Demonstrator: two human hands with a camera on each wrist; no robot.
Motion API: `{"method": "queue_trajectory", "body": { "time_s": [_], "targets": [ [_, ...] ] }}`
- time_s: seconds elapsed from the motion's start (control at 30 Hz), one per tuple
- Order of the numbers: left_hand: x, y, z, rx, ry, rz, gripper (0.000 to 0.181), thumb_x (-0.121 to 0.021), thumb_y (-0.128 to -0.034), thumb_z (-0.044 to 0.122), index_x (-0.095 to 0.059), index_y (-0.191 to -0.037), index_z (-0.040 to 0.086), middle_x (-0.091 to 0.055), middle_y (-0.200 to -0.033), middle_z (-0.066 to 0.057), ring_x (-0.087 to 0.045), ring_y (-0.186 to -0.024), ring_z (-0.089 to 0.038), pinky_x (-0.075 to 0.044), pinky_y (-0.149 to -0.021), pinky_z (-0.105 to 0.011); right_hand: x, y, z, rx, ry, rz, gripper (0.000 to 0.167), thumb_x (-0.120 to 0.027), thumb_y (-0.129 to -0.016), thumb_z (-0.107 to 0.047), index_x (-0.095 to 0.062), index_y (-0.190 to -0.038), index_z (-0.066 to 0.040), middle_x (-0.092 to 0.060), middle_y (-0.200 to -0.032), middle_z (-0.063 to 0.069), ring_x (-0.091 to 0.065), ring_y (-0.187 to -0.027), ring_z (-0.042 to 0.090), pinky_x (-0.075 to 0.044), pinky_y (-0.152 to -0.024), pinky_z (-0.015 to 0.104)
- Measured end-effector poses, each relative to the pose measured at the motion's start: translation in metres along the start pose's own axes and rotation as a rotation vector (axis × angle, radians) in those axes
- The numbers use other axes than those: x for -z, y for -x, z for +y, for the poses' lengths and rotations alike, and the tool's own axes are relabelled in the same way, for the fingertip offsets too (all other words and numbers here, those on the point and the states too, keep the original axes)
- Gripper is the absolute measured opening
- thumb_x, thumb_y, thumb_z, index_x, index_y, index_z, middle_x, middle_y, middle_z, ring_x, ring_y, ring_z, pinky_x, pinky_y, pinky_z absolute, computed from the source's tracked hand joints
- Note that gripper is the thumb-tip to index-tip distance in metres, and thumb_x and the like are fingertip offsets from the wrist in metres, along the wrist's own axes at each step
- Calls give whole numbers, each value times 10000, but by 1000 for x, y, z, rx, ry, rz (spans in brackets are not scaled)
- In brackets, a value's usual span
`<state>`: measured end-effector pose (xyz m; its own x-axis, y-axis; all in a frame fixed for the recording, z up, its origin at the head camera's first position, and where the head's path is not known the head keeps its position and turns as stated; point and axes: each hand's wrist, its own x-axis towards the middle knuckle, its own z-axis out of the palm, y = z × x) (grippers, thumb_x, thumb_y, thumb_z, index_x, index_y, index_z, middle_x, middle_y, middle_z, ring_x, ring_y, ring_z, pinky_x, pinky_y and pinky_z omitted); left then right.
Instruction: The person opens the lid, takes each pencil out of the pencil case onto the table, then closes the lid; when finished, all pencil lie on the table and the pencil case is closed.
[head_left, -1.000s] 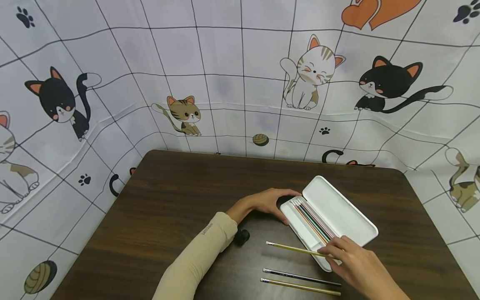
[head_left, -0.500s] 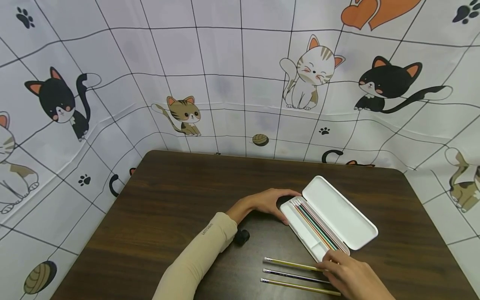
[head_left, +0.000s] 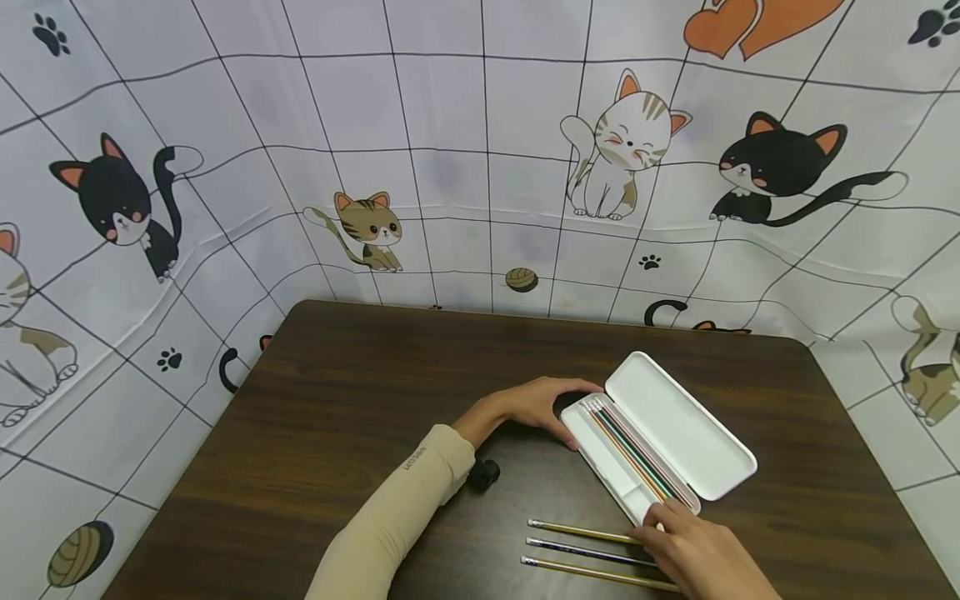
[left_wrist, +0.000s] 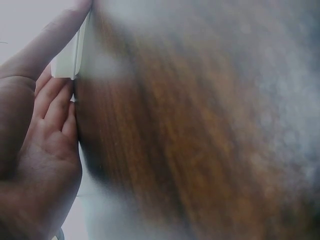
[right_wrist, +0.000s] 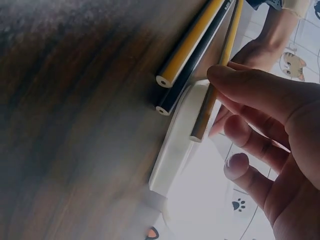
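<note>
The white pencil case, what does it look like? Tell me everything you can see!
The white pencil case is long, with rounded corners, and looks like plastic. It lies slanted on the brown table, its lid opened out to the right. Several pencils, orange, green and others, lie lengthwise inside. The left hand holds its far end, thumb and fingers on either side. The right hand hides part of its near end; whether they touch is unclear.
</note>
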<state>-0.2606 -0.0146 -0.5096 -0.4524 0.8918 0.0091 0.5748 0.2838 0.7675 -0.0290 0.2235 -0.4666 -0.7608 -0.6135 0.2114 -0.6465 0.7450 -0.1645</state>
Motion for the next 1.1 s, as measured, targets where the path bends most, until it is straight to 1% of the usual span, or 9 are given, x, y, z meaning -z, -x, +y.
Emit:
{"method": "queue_trajectory", "body": {
  "time_s": [0.23, 0.33, 0.53, 0.6, 0.73, 0.77, 0.83, 0.97, 1.1],
  "targets": [
    [1, 1, 1, -1, 0, 1, 939, -899, -705, 353, -405, -1495, 234, -455, -1449, 50, -446, -1231, -82, -363, -992, -255, -9, 2, 2, 98, 41, 67, 284, -826, -685, -69, -739, -905, -227, -464, -834, -136, -383, -669, 2, -319, -440, 162],
    [1, 1, 1, 2, 1, 4, 932, -897, -709, 348, -407, -1494, 236, -457, -1447, 48, -451, -1227, -87, -366, -987, -254, -13, 3, 3, 139, 64, 105, 196, -796, -752, -97, -724, -892, -214, -447, -830, -127, -381, -667, 18, -297, -427, 156],
    [0, 1, 0, -1, 2, 2, 937, -898, -707, 352, -404, -1495, 238, -453, -1446, 63, -445, -1226, -73, -365, -991, -257, -5, 0, 2, 86, 57, 70, 133, -824, -789, -194, -740, -891, -209, -486, -857, -110, -392, -679, 14, -338, -446, 171],
    [0, 1, 0, -1, 1, 2, 938, -898, -706, 354, -404, -1496, 238, -453, -1446, 63, -446, -1221, -72, -365, -990, -257, 1, -2, 2, 63, 70, 110, 125, -723, -904, -329, -744, -892, -206, -509, -872, -90, -418, -671, 21, -363, -450, 189],
    [1, 1, 0, 0, -2, 1, 939, -898, -705, 356, -406, -1495, 231, -452, -1450, 51, -445, -1225, -78, -363, -993, -257, 16, -9, 10, 4, 117, 278, 572, -298, -1028, -522, -743, -875, -196, -536, -862, -87, -474, -651, 38, -389, -438, 213],
    [1, 1, 0, 1, -4, 1, 938, -898, -705, 356, -407, -1495, 230, -451, -1451, 52, -443, -1228, -79, -362, -995, -257, 20, -11, 13, -29, 116, 313, 607, -279, -1025, -550, -746, -874, -192, -548, -858, -91, -471, -641, 34, -380, -430, 215],
    [1, 1, 0, 2, -5, 2, 944, -901, -701, 356, -407, -1495, 230, -450, -1451, 56, -440, -1233, -75, -360, -997, -256, 29, -15, 19, -103, 116, 368, 551, -353, -1021, -553, -748, -878, -195, -569, -850, -101, -463, -629, 33, -366, -417, 223],
    [1, 1, -1, 2, -7, 3, 950, -904, -696, 354, -406, -1495, 236, -450, -1447, 65, -438, -1236, -69, -360, -997, -251, 43, -21, 29, -263, 112, 402, 163, -711, -862, -346, -751, -909, -194, -623, -852, -80, -471, -594, 53, -346, -411, 244],
    [1, 0, -1, 3, -7, -1, 946, -900, -701, 359, -401, -1496, 247, -450, -1446, 64, -442, -1232, -74, -362, -991, -246, 47, -26, 34, -358, 107, 398, 206, -801, -727, -164, -752, -926, -185, -629, -814, -72, -533, -585, 101, -360, -412, 271]
  ]
}}
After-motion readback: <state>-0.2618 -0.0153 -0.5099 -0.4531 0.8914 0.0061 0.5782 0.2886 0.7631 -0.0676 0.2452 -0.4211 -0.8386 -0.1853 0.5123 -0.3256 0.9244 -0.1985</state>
